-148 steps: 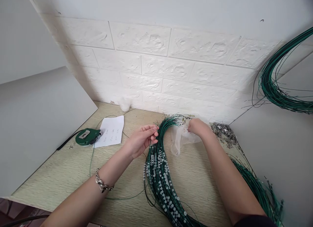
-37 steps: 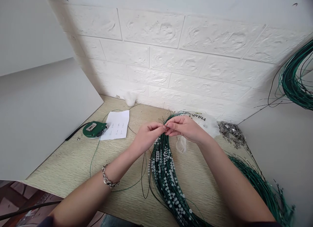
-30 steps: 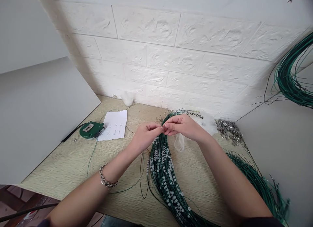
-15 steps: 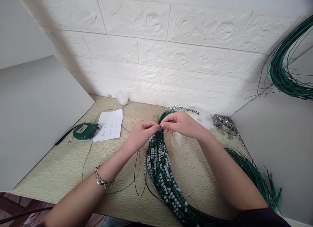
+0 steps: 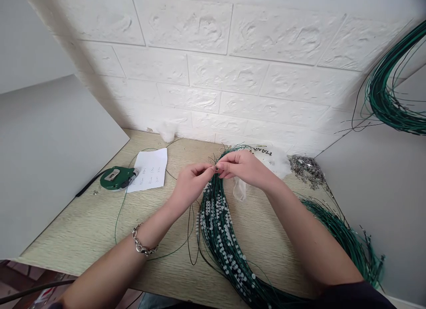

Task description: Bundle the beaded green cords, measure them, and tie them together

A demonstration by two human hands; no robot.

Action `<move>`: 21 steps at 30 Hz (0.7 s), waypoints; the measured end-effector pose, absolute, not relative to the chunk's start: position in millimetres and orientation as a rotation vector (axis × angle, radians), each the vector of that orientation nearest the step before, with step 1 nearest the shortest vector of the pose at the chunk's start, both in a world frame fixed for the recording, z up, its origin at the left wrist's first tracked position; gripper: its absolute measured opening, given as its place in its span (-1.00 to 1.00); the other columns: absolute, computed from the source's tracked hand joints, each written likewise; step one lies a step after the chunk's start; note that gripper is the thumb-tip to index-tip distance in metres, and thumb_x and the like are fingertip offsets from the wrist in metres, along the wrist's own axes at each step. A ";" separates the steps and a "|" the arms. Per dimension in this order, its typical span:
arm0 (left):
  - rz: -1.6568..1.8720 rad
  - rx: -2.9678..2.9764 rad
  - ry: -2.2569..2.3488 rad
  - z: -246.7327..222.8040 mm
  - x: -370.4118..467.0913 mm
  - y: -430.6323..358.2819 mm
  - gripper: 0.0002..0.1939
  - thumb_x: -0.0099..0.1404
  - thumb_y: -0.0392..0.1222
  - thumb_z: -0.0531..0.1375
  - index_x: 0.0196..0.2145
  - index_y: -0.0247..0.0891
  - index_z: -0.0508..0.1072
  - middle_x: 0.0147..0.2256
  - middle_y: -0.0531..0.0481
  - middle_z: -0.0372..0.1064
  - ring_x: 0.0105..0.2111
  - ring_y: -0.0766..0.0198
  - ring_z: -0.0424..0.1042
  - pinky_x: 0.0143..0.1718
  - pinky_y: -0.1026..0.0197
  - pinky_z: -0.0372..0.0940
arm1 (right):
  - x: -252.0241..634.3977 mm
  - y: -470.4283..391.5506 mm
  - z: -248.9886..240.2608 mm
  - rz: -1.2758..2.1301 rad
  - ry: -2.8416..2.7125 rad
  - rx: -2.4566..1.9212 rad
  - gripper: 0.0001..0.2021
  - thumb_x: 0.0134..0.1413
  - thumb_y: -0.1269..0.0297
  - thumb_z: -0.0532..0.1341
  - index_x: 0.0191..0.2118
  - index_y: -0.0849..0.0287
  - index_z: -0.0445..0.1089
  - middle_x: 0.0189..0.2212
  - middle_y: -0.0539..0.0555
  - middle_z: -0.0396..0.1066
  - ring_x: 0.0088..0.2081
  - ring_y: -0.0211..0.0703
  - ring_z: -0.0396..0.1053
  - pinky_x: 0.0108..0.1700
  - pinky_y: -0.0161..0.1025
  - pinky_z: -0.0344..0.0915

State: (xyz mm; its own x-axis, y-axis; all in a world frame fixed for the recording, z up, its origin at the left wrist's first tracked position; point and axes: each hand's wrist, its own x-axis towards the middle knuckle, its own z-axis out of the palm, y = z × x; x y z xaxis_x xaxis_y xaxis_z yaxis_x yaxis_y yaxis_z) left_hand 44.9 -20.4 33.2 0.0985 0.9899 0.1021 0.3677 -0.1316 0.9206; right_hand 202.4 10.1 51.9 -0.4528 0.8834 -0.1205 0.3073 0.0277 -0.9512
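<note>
A thick bundle of green wires strung with small white beads curves across the table from the back centre to the front edge. Over its upper end my left hand and my right hand meet, fingertips nearly touching. Thumb and forefinger are pinched on each hand. What sits between the fingertips looks like a thin wire, but it is too small to make out. Loose thin wires loop below my left hand.
On the left lie a green tape measure and a paper with writing. Behind my right hand is a plastic bag. To the right are a silvery cluster, another green wire bundle and a hanging wire coil.
Both hands have shifted very slightly up and to the left, still pinched together. The loose wires by my left forearm have moved a little.
</note>
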 end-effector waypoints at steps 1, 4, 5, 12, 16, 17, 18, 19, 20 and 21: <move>1.037 1.610 1.365 33.7 45.1 -20.7 -0.74 0.09 -0.11 0.07 -0.59 -0.33 0.39 -0.66 0.11 0.13 -0.60 0.44 0.06 -0.57 0.35 -0.02 | 202.1 10.5 51.1 1.464 -1.767 -1.202 -0.84 -0.06 0.25 0.17 -0.40 0.23 0.41 -0.49 0.05 0.42 -0.41 -0.28 0.41 -0.35 -0.34 0.38; 1.057 1.593 1.367 34.0 45.4 -21.4 -0.77 0.08 -0.13 0.08 -0.56 -0.33 0.42 -0.63 0.09 0.21 -0.59 0.43 0.11 -0.55 0.35 0.01 | 202.4 12.0 48.8 1.568 -1.692 -1.168 -0.84 -0.07 0.24 0.18 -0.40 0.22 0.42 -0.45 0.06 0.44 -0.39 -0.28 0.42 -0.34 -0.34 0.39; 1.062 1.592 1.370 33.9 45.3 -21.6 -0.77 0.08 -0.14 0.08 -0.56 -0.33 0.43 -0.63 0.08 0.23 -0.58 0.43 0.13 -0.55 0.35 0.02 | 202.7 12.7 47.9 1.608 -1.667 -1.151 -0.83 -0.07 0.23 0.19 -0.40 0.22 0.42 -0.44 0.07 0.44 -0.39 -0.28 0.42 -0.34 -0.35 0.39; 1.073 1.595 1.368 34.6 44.4 -21.7 -0.80 0.05 -0.20 0.08 -0.62 -0.34 0.40 -0.67 0.11 0.18 -0.63 0.46 0.08 -0.59 0.36 -0.01 | 203.6 17.4 38.3 1.804 -1.520 -1.052 -0.84 -0.11 0.22 0.22 -0.41 0.20 0.42 -0.47 0.04 0.44 -0.40 -0.32 0.41 -0.33 -0.37 0.38; 1.060 1.620 1.379 33.3 43.7 -20.8 -0.79 0.05 -0.18 0.07 -0.62 -0.34 0.39 -0.66 0.10 0.19 -0.61 0.45 0.10 -0.58 0.36 0.00 | 203.7 18.3 37.7 1.804 -1.535 -1.074 -0.83 -0.12 0.21 0.23 -0.41 0.21 0.42 -0.48 0.04 0.44 -0.40 -0.31 0.41 -0.32 -0.36 0.38; 1.053 1.633 1.381 32.6 43.4 -20.6 -0.78 0.06 -0.17 0.07 -0.61 -0.33 0.39 -0.66 0.10 0.19 -0.60 0.44 0.11 -0.58 0.36 0.00 | 203.8 18.2 38.4 1.794 -1.548 -1.087 -0.83 -0.13 0.21 0.24 -0.41 0.21 0.42 -0.48 0.04 0.44 -0.39 -0.30 0.41 -0.32 -0.36 0.38; 1.042 1.650 1.383 31.8 43.1 -20.4 -0.77 0.06 -0.15 0.07 -0.61 -0.33 0.39 -0.66 0.10 0.19 -0.60 0.44 0.11 -0.58 0.36 0.00 | 204.0 18.0 39.3 1.784 -1.561 -1.100 -0.83 -0.14 0.21 0.24 -0.42 0.21 0.42 -0.47 0.04 0.44 -0.39 -0.30 0.41 -0.32 -0.35 0.38; 1.028 1.670 1.388 31.1 42.9 -20.3 -0.76 0.06 -0.14 0.07 -0.61 -0.33 0.39 -0.66 0.10 0.19 -0.60 0.44 0.10 -0.58 0.36 0.00 | 204.2 17.7 40.4 1.775 -1.574 -1.111 -0.83 -0.14 0.21 0.25 -0.42 0.21 0.42 -0.46 0.04 0.44 -0.39 -0.29 0.42 -0.31 -0.35 0.38; 1.015 1.691 1.392 30.5 42.7 -20.2 -0.76 0.07 -0.13 0.07 -0.60 -0.33 0.39 -0.66 0.10 0.18 -0.60 0.44 0.10 -0.58 0.36 -0.01 | 204.4 17.4 41.5 1.767 -1.587 -1.121 -0.82 -0.15 0.21 0.25 -0.42 0.21 0.42 -0.46 0.04 0.44 -0.38 -0.29 0.42 -0.31 -0.35 0.38; 1.002 1.710 1.396 30.0 42.6 -20.3 -0.76 0.07 -0.13 0.06 -0.60 -0.33 0.39 -0.66 0.10 0.18 -0.60 0.44 0.10 -0.58 0.35 -0.01 | 204.5 17.1 42.6 1.758 -1.600 -1.131 -0.82 -0.16 0.21 0.25 -0.42 0.22 0.42 -0.45 0.05 0.44 -0.38 -0.29 0.42 -0.31 -0.35 0.38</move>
State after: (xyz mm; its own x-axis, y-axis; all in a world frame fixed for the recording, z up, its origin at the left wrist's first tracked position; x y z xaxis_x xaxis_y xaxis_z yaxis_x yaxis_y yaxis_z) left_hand 42.6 -20.3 30.0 0.1191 0.9840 0.1328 0.4409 -0.1722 0.8809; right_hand 204.5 17.1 42.6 -0.5276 0.8145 -0.2414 0.1638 -0.1813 -0.9697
